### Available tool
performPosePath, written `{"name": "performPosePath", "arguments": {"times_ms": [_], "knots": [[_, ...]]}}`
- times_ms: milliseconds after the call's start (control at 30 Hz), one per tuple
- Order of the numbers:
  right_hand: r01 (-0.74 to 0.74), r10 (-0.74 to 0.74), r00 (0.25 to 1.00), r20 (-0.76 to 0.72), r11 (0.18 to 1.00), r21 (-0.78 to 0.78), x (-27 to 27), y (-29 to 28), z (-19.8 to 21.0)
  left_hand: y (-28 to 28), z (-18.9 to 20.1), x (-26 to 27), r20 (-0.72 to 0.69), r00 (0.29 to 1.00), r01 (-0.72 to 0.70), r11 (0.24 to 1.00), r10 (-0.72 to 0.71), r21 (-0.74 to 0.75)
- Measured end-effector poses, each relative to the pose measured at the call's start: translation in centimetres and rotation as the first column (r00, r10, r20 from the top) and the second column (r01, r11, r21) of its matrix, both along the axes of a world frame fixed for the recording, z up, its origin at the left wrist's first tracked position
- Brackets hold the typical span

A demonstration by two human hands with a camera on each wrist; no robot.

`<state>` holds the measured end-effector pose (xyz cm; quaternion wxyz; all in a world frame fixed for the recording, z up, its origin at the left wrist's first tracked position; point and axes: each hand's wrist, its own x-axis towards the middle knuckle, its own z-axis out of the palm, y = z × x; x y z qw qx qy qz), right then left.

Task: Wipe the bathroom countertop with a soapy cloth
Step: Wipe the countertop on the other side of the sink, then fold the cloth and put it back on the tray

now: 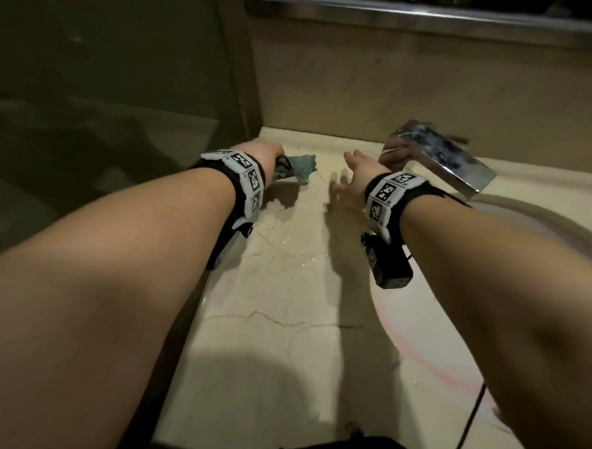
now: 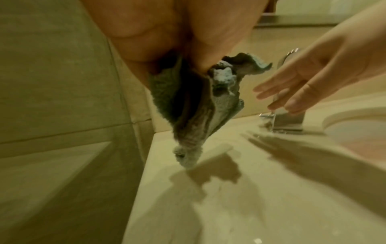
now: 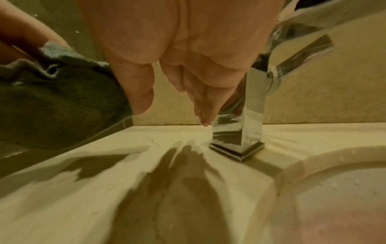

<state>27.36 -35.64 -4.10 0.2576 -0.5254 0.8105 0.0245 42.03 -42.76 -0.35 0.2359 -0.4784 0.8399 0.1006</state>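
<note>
At 10 o'clock corner of countertop, left hand clamps bunched cloth above surface. Cloth limp, wet, light; grip mid-bunch. Right hand fingers splayed, empty.

Left-hand fingers hidden behind the bunched cloth.

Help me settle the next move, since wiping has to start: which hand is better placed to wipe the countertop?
Left. The left hand already grips the cloth, hanging just above the countertop near the back corner. The right hand is open and empty, beside the faucet.
</note>
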Motion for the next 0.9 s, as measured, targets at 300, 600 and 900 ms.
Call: {"name": "performPosePath", "arguments": {"times_ms": [300, 600, 900], "knots": [[0.034, -0.03, 0.999, 0.041, 0.993, -0.11, -1.0, 3.7, 2.6, 3.8, 2.5, -1.5, -0.341, 0.94, -0.013, 0.999, -0.004, -0.047], [0.11, -0.092, 0.989, 0.118, 0.982, -0.154, -2.7, 7.9, 4.7, 7.5, 2.1, -3.5, -0.437, 0.898, -0.011, 0.996, 0.048, 0.088], [0.326, -0.275, 0.911, 0.307, 0.937, -0.127, -5.0, 11.2, 5.8, 10.6, 3.6, -6.7, -0.472, 0.881, 0.103, 0.985, -0.024, 0.141]]}}
